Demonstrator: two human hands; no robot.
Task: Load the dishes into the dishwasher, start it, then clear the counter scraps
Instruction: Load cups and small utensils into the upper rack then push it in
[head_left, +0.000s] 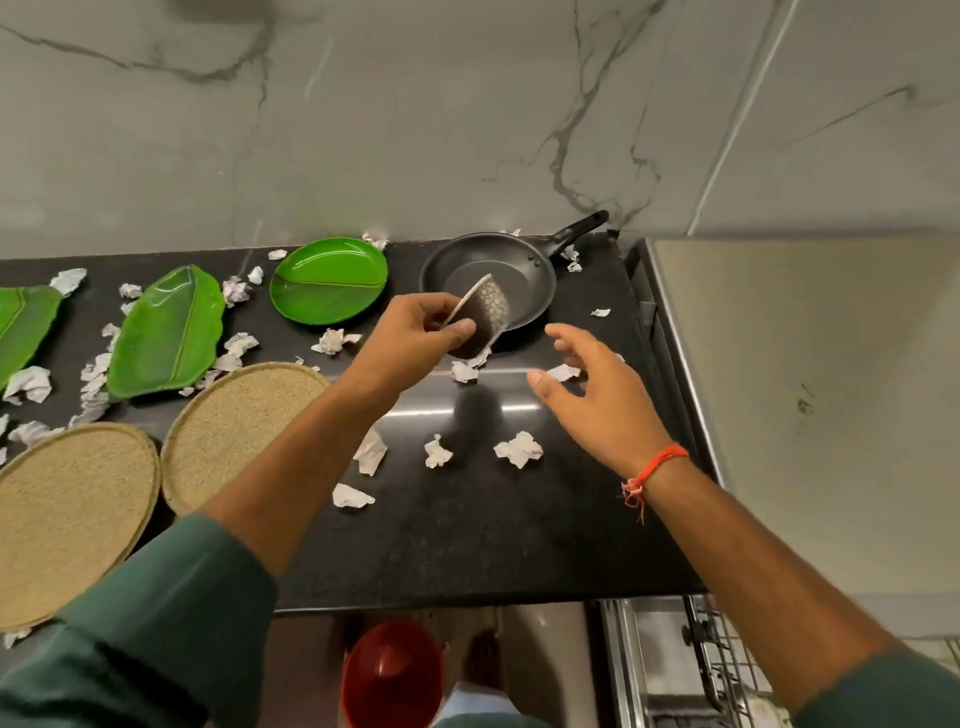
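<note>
Tilting bowl (480, 317) pinched between left hand (415, 332) fingers (457, 328).

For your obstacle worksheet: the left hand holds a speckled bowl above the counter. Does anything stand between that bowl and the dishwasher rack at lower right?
Only the right hand, open, hovers between the bowl in the left hand and the dishwasher rack. Paper scraps lie flat on the counter below that path.
</note>
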